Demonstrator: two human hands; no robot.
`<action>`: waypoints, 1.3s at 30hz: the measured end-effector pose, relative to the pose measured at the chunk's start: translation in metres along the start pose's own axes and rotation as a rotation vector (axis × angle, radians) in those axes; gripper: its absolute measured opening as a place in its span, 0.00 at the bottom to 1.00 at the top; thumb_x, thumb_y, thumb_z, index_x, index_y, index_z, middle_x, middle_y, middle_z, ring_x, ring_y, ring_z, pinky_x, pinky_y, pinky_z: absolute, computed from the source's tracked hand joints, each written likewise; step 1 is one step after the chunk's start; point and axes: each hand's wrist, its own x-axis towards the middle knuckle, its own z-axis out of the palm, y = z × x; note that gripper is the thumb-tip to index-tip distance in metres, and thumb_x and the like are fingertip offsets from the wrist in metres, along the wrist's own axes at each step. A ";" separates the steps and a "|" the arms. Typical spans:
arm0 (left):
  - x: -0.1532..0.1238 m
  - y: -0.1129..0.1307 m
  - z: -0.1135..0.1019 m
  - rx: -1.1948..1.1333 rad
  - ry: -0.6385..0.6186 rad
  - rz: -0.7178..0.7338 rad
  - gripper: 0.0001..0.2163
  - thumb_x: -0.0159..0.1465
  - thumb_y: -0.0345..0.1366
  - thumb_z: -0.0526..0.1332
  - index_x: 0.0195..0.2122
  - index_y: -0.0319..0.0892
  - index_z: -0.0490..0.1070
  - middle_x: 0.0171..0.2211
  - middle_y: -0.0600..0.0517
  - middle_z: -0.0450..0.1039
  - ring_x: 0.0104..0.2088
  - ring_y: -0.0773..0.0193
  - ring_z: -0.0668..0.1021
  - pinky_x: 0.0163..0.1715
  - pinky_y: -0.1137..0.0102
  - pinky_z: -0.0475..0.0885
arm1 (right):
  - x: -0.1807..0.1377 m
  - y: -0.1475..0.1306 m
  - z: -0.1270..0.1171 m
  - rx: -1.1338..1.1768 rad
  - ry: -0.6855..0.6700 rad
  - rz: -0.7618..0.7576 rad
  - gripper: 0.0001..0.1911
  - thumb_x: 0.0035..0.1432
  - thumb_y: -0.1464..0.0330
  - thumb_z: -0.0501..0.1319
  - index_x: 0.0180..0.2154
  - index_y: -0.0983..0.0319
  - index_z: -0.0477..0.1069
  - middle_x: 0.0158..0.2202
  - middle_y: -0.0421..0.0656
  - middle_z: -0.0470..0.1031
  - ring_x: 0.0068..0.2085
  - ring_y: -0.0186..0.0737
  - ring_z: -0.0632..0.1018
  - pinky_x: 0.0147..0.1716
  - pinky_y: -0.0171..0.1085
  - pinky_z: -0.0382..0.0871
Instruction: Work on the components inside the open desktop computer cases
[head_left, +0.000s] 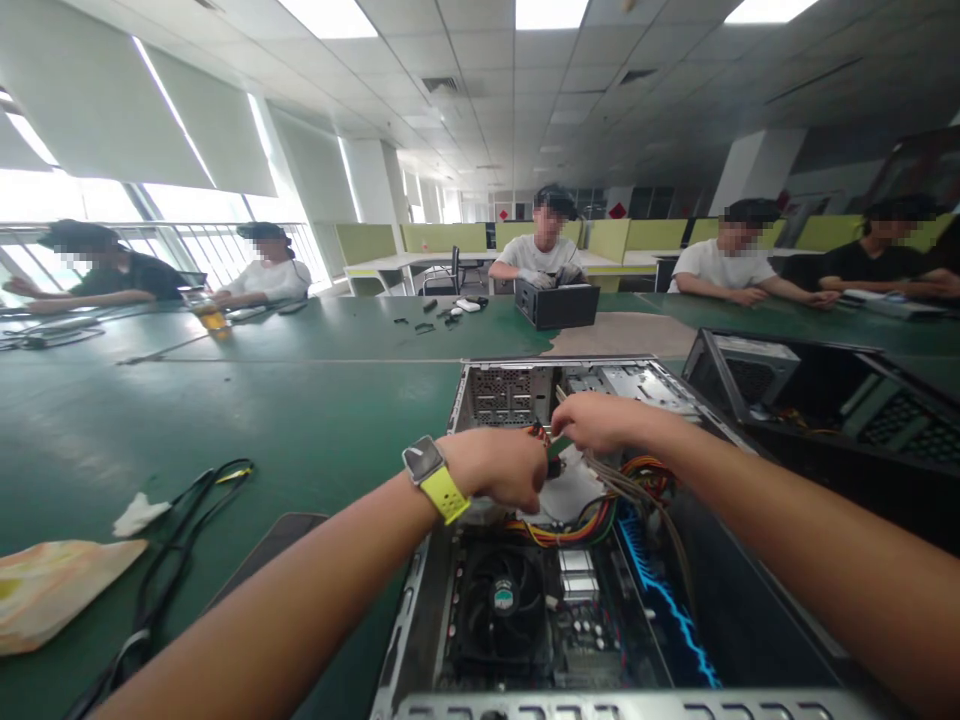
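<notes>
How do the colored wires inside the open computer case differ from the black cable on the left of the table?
Color: the colored wires show red, orange and yellow among darker strands, while the black cable is mostly black, with a bit of yellow near its far end. Place: the wires bend through the open computer case; the cable lies loosely looped on the green table. Both run in curves.

My green table [330, 395] has a pale seam [360, 361] running parallel to its far edge. Nearer me lie an open computer case [637, 704], black cables [142, 600], a crumpled tissue [140, 515] and a paper packet [64, 590]. Close to the far edge, I see an amber drink [214, 320], small dark parts [425, 327] and a black box [559, 306].
</notes>
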 end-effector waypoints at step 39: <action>0.000 0.022 -0.018 0.098 -0.349 0.110 0.06 0.56 0.34 0.63 0.25 0.38 0.76 0.25 0.49 0.76 0.27 0.62 0.74 0.31 0.68 0.69 | -0.004 -0.003 0.013 0.344 -0.277 -0.086 0.09 0.51 0.67 0.59 0.29 0.67 0.75 0.24 0.40 0.72 0.21 0.31 0.72 0.21 0.30 0.64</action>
